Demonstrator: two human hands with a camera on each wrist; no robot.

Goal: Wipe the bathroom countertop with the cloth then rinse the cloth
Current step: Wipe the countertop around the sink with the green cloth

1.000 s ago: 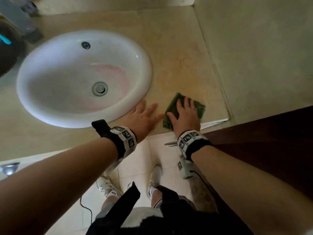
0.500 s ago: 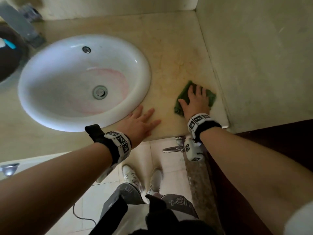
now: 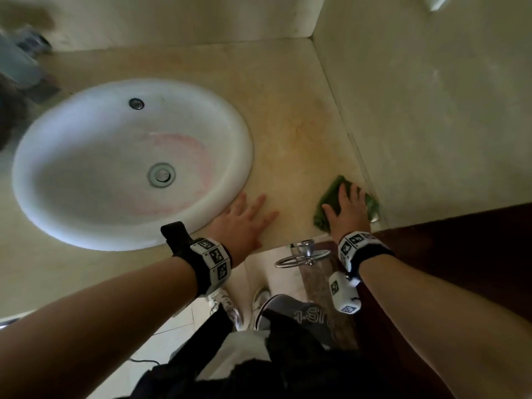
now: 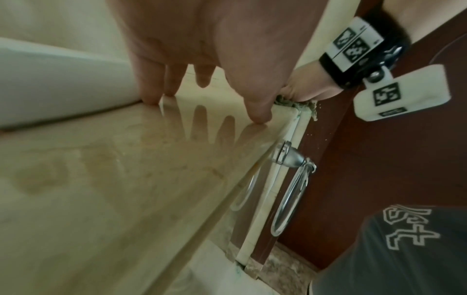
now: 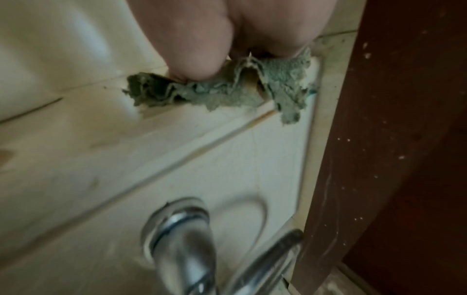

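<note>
A green cloth (image 3: 331, 201) lies on the beige countertop (image 3: 290, 116) at its near right corner, against the side wall. My right hand (image 3: 349, 208) presses flat on it with straight fingers; in the right wrist view the palm bears on the crumpled cloth (image 5: 227, 91) at the counter's edge. My left hand (image 3: 244, 220) rests flat on the counter beside the white sink (image 3: 72, 226), fingers spread, and in the left wrist view the left hand's fingertips (image 4: 257, 117) touch the glossy top.
The side wall (image 3: 431, 125) bounds the counter on the right, a dark brown door (image 3: 475, 269) stands near it. A chrome towel ring (image 3: 302, 257) hangs under the counter's front edge. Blurred items (image 3: 20, 61) sit at the far left behind the sink.
My right hand has slid the cloth to the right, from beside the left hand to the corner by the wall. The left hand stays planted by the sink.
</note>
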